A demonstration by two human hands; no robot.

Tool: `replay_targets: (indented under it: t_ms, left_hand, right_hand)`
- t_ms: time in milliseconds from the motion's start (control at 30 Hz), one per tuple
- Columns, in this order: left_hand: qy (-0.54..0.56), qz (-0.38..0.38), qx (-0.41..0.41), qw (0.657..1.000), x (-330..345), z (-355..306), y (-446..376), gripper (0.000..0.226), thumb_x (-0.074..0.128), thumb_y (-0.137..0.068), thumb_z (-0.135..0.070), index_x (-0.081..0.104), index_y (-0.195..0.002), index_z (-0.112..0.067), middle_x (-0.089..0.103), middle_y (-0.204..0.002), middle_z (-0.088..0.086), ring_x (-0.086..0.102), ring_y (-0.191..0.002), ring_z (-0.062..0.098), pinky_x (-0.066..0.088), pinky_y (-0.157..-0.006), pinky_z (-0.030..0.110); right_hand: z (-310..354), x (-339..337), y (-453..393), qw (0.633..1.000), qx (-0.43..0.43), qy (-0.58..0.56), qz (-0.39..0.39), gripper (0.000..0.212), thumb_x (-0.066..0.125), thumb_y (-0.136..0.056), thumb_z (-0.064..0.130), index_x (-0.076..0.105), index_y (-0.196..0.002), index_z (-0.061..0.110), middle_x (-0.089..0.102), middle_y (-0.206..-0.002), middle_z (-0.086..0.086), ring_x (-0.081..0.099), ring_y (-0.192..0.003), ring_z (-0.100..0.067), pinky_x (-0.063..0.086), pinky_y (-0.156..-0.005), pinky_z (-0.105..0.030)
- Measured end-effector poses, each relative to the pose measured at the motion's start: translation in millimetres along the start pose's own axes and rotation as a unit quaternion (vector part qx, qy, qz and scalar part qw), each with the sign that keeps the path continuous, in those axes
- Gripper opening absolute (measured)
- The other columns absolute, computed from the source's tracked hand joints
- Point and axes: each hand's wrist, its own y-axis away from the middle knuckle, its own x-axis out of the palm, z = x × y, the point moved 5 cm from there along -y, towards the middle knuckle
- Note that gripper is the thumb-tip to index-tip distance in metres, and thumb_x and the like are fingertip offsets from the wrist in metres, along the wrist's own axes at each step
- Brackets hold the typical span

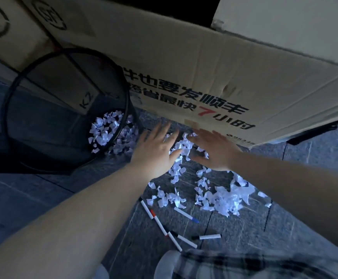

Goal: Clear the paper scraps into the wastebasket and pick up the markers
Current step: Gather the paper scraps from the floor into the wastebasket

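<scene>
— Markers (165,224) lie nearest, untouched. Scraps?
— Both flat, spread hands, left hand (154,148) and right hand (212,150), bracket paper scraps (181,147) right of the wastebasket (63,109). Best cup them together, lifting low.

Dark grey tiled floor (43,198) dimly lit; large printed cardboard boxes (204,63) stacked behind (black lettering seen).
</scene>
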Motion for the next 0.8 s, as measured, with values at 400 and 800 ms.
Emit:
replay_targets:
  t_ms: [400,800]
  left_hand:
    - [0.048,0.009,-0.048,0.998,118.3,45.5,-49.3,0.074,0.017,-0.088,-0.066,-0.003,-0.149,-0.029,-0.005,-0.158,0.005,-0.004,-0.144,0.030,0.008,-0.115,0.051]
    - [0.051,0.022,0.022,0.998,174.1,19.0,-35.3,0.109,0.001,-0.060,-0.093,-0.013,-0.147,-0.028,-0.006,-0.158,0.009,-0.001,-0.145,0.030,0.010,-0.114,0.057]
  right_hand:
    - [-24.3,73.2,-83.7,1.000,0.003,-0.023,-0.006,0.081,0.048,-0.084,0.063,0.012,-0.148,0.028,0.011,-0.157,-0.005,0.015,-0.143,-0.025,0.017,-0.115,-0.046]
    - [-1.0,124.4,-53.5,0.995,-0.097,0.022,-0.001,0.088,0.035,-0.078,0.078,0.017,-0.147,0.026,0.013,-0.157,-0.005,0.007,-0.144,-0.023,0.000,-0.116,-0.048]
